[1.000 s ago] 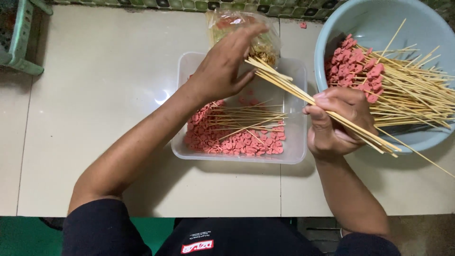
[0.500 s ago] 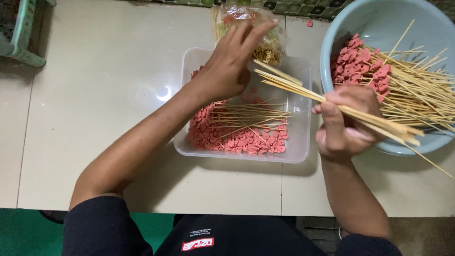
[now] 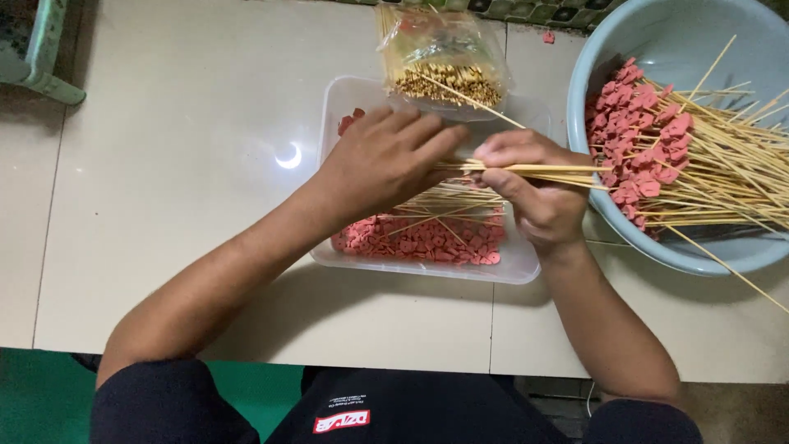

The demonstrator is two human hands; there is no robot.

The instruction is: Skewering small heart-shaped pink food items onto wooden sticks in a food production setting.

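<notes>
Right hand curled tight around a bundle of bamboo skewers, thumb on top, other fingers wrapped under. Bundle lying roughly level, poking out past the knuckles toward the big bowl and out the other way toward the left fingertips.

Left hand palm down, fingers stretched long and flat, tips touching the near ends of that same bundle. Not really clamped on anything as far as can be seen, more like resting against the stick ends; can't tell if a fingertip is pinching one.

Directly under both sets of fingers: clear plastic tray with a layer of small pink heart-shaped pieces and a few loose skewers lying across them.

Just beyond the fingertips, at the far rim of the tray: clear plastic bag stuffed with more sticks, cut ends facing the camera, one stray stick slanting out toward the right thumb.

Off past the right knuckles: light blue bowl piled with finished skewers, pink hearts bunched at the ends nearest the hand.

All on a pale tiled tabletop. One pink scrap sitting alone between bag and bowl.
</notes>
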